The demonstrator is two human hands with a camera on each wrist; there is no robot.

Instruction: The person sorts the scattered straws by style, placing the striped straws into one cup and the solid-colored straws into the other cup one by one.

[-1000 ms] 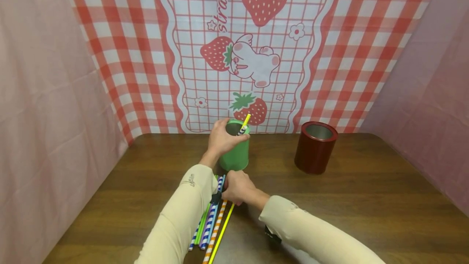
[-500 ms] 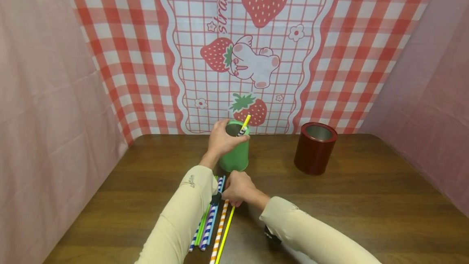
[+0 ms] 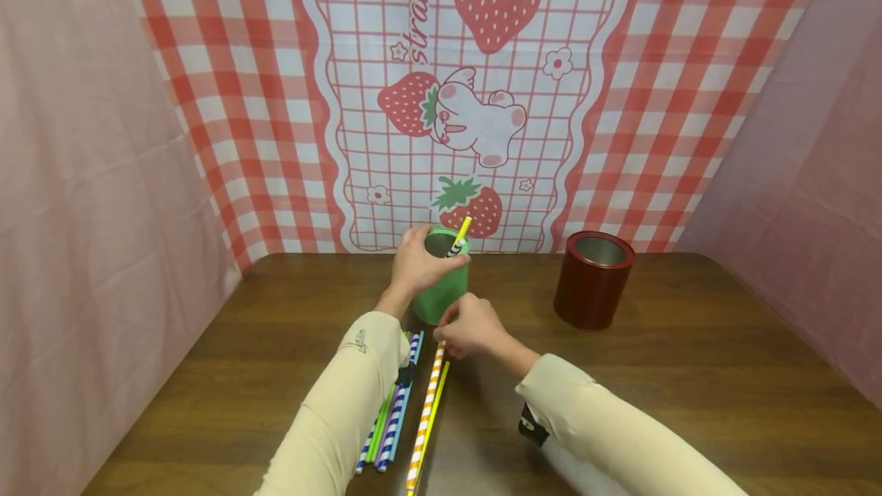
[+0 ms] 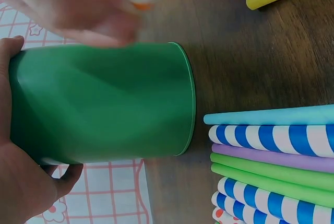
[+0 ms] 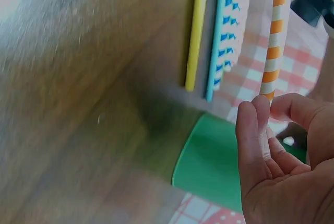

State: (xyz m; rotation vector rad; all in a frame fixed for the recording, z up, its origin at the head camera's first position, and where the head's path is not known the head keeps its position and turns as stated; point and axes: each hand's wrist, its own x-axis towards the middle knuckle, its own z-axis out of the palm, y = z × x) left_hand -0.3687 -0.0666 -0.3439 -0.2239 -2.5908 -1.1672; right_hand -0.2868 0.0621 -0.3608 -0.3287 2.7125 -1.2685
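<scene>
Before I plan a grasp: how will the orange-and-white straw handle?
Probably fairly stiff: the orange-and-white straw runs straight though the right hand pinches it near one end. Likely light, being slender and held by a pinch. Apt to roll if laid down, since it looks round.

Sleeved forearms (image 3: 331,412) stretched forward, left hand (image 3: 419,262) curved wide, right hand (image 3: 472,327) pinching, outer fingers (image 5: 282,157) apparently curled

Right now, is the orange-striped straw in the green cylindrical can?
Out; the right hand pinches the orange-striped straw outside the green can.
</scene>
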